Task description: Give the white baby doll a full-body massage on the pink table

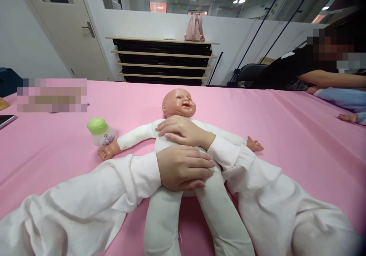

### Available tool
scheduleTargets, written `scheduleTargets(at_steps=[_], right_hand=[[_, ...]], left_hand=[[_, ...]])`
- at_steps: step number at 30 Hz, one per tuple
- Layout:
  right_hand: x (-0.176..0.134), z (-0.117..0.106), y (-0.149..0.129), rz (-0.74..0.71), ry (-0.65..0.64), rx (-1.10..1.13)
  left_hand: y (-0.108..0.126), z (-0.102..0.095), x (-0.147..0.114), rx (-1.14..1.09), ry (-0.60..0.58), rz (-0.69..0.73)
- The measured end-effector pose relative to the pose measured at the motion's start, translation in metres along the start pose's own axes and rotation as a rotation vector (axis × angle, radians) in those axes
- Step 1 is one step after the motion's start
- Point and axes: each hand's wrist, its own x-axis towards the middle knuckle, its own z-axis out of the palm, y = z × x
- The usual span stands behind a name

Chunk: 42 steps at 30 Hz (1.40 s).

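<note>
A baby doll (168, 143) with a white cloth body lies on its back, head at the far end and legs towards me. Across its lower belly rests my left hand (184, 167), laid flat with fingers stretched to the right. My right hand (185, 131) lies flat on the doll's chest, fingers pointing left. Both palms face down and are hidden, and neither hand grips anything. Beside the doll's hand at the left stands a clear bottle (103, 137) with a green cap (97, 125).
A pink cloth (128, 103) covers the table. Part of a phone (7, 121) shows at the left edge. Another person's arm (331, 79) reaches over a doll in blue (340, 98) at the right. A shelf rack (162, 54) with a pink backpack (195, 28) stands behind.
</note>
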Motion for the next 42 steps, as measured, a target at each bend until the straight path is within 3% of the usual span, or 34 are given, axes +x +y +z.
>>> scheduleTargets(at_steps=[3, 5, 8, 11, 13, 15, 17, 19, 21, 23, 27, 31, 34, 37, 40, 42], right_hand=[[0.003, 0.0, 0.0, 0.036, -0.03, -0.05], [0.003, 0.001, 0.0, 0.095, 0.006, -0.077], [0.0, 0.003, -0.001, 0.175, 0.175, -0.088], [-0.003, 0.004, -0.002, 0.159, 0.274, -0.087], [-0.003, 0.003, -0.002, 0.107, 0.214, -0.069], [-0.002, 0.002, -0.001, 0.04, 0.107, -0.039], [0.0, 0.002, 0.0, -0.008, 0.0, -0.03], [0.003, 0.002, 0.0, -0.01, -0.073, -0.055], [0.005, 0.003, 0.001, 0.043, -0.08, -0.09], [0.005, 0.005, 0.001, 0.123, -0.027, -0.109], [0.002, 0.008, 0.002, 0.254, 0.185, -0.08], [-0.003, 0.008, 0.002, 0.194, 0.312, -0.015], [-0.003, 0.006, 0.002, 0.104, 0.238, 0.018], [-0.001, 0.004, 0.002, 0.052, 0.075, 0.014], [0.002, 0.004, 0.003, 0.065, -0.011, -0.017], [0.003, 0.005, 0.004, 0.107, -0.001, -0.029]], left_hand=[[0.0, 0.0, 0.001, 0.045, -0.075, -0.081], [0.002, 0.0, 0.0, 0.106, 0.012, -0.156], [0.007, 0.001, -0.002, 0.158, 0.18, -0.21], [0.009, 0.002, -0.003, 0.16, 0.244, -0.143], [0.007, 0.003, -0.003, 0.134, 0.252, -0.065], [0.004, 0.003, -0.002, 0.084, 0.202, -0.003], [0.001, 0.002, 0.0, 0.024, 0.08, 0.021], [0.0, 0.002, 0.001, -0.002, -0.048, -0.003], [0.0, 0.002, 0.001, 0.017, -0.105, -0.056], [0.001, 0.002, 0.0, 0.069, -0.061, -0.127], [0.006, 0.003, -0.002, 0.161, 0.178, -0.239], [0.007, 0.004, -0.003, 0.146, 0.253, -0.124], [0.004, 0.004, -0.003, 0.081, 0.215, -0.048], [0.0, 0.003, -0.002, -0.007, 0.077, -0.012], [-0.002, 0.003, 0.0, -0.037, -0.05, -0.029], [-0.001, 0.003, 0.0, -0.005, -0.059, -0.084]])
